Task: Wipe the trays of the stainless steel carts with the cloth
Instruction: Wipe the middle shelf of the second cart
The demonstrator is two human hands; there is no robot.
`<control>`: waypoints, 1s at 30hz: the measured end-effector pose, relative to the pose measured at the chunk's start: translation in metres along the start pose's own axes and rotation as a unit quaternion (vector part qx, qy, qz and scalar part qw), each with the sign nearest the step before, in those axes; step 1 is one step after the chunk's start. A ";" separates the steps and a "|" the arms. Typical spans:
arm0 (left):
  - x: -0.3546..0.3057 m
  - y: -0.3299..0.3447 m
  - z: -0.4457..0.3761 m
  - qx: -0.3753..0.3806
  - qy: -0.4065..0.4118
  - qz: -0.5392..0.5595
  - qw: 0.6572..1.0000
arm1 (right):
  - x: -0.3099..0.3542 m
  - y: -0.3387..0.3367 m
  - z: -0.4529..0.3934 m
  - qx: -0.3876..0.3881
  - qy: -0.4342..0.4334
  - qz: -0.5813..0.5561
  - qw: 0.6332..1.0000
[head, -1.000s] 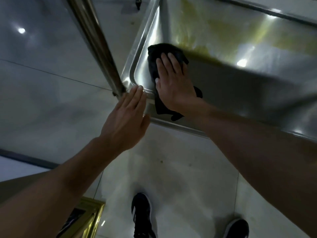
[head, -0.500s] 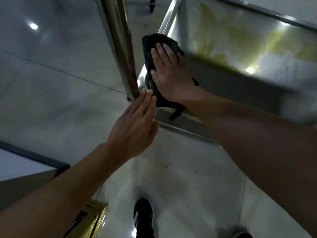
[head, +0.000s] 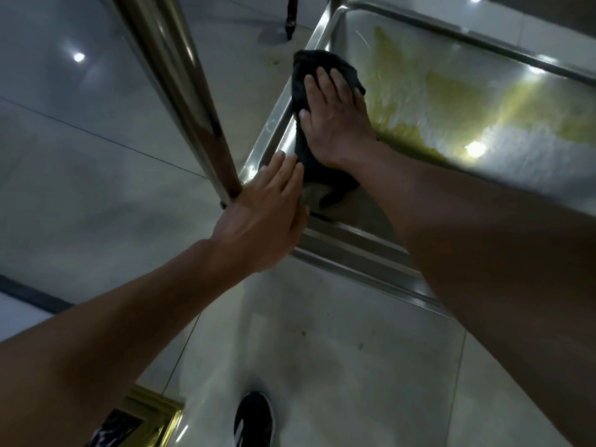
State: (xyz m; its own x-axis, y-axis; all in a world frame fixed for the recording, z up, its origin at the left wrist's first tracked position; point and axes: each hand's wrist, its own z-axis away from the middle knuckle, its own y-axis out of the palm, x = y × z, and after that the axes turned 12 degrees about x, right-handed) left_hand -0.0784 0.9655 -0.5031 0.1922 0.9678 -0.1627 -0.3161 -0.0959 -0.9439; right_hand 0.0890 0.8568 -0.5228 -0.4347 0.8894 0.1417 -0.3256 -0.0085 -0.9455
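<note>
A stainless steel cart tray [head: 361,250] fills the upper right, with a yellow-green smear [head: 406,95] across its bottom. A black cloth [head: 301,82] lies along the tray's left inner wall. My right hand [head: 335,121] presses flat on the cloth with straight fingers. My left hand [head: 267,211] rests with straight fingers on the tray's near left corner, its fingertips touching the cloth's lower end.
The cart's shiny upright post [head: 180,91] rises just left of my left hand. Glossy floor tiles [head: 96,156] surround the cart. My black shoe [head: 254,421] stands below, and a gold-framed object [head: 151,414] sits at the bottom left. A dark leg [head: 292,14] stands at the top.
My right hand has slid the cloth farther along the tray's left wall. My left hand moved from the post's base onto the tray corner, reaching the cloth.
</note>
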 end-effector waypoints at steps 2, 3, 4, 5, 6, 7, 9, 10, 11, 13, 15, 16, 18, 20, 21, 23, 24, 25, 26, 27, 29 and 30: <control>-0.003 -0.001 -0.005 -0.005 -0.005 -0.003 1.000 | -0.002 0.000 0.000 -0.002 -0.004 0.001 1.000; -0.005 -0.001 -0.006 -0.006 -0.006 -0.004 1.000 | -0.004 0.001 0.002 -0.004 -0.005 0.001 1.000; -0.007 -0.002 -0.008 -0.003 -0.003 -0.004 1.000 | -0.007 0.002 0.003 -0.006 -0.002 0.001 1.000; -0.009 -0.001 -0.009 0.003 0.002 -0.004 1.000 | -0.011 0.002 0.006 -0.008 0.003 0.000 1.000; -0.011 -0.001 -0.011 0.010 0.007 -0.004 1.000 | -0.018 0.003 0.009 -0.011 0.010 0.002 1.000; -0.012 0.000 -0.013 0.014 0.011 -0.008 1.000 | -0.026 0.004 0.012 -0.015 0.017 0.003 1.000; -0.018 0.002 -0.017 0.011 0.018 -0.018 1.000 | -0.045 0.005 0.022 -0.022 0.030 0.002 0.999; -0.022 0.004 -0.020 0.008 0.022 -0.021 0.999 | -0.056 0.006 0.028 -0.023 0.037 0.001 0.999; -0.028 0.005 -0.023 0.008 0.029 -0.020 0.999 | -0.067 0.007 0.034 -0.024 0.044 0.000 0.999; -0.043 0.008 -0.028 0.012 0.038 -0.002 0.999 | -0.088 0.008 0.047 -0.027 0.061 -0.003 0.998; -0.061 0.009 -0.034 0.017 0.043 0.015 0.999 | -0.110 0.009 0.060 -0.028 0.076 -0.009 0.997; -0.071 0.009 -0.038 0.020 0.049 0.018 0.998 | -0.121 0.010 0.066 -0.029 0.084 -0.011 0.996; -0.093 0.008 -0.045 0.027 0.065 0.017 0.997 | -0.142 0.013 0.080 -0.034 0.097 -0.015 0.995; -0.114 0.007 -0.052 0.030 0.080 0.016 0.996 | -0.164 0.015 0.095 -0.040 0.106 -0.019 0.993; -0.125 0.007 -0.055 0.030 0.087 0.016 0.996 | -0.175 0.017 0.103 -0.043 0.110 -0.021 0.993; -0.148 0.007 -0.059 0.031 0.101 0.015 0.994 | -0.198 0.020 0.120 -0.051 0.118 -0.022 0.992; -0.160 0.008 -0.061 0.032 0.108 0.014 0.994 | -0.210 0.021 0.129 -0.055 0.123 -0.021 0.991; -0.172 0.009 -0.063 0.032 0.113 0.012 0.993 | -0.222 0.023 0.138 -0.059 0.130 -0.021 0.990; -0.184 0.010 -0.066 0.035 0.116 0.010 0.993 | -0.233 0.024 0.147 -0.063 0.136 -0.022 0.988; -0.196 0.010 -0.068 0.038 0.120 0.008 0.992 | -0.244 0.025 0.156 -0.065 0.143 -0.023 0.987; -0.220 0.013 -0.074 0.042 0.130 0.003 0.991 | -0.265 0.027 0.173 -0.064 0.154 -0.028 0.986; -0.233 0.015 -0.077 0.041 0.137 0.000 0.990 | -0.275 0.027 0.182 -0.064 0.160 -0.030 0.985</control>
State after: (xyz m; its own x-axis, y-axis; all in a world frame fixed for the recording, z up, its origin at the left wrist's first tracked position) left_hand -0.0569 0.7207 -0.5015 0.4338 0.8670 -0.2453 -0.3879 -0.0660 -0.9193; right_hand 0.0474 0.5288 -0.5344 -0.1244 0.9851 0.1186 -0.2252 0.0884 -0.9703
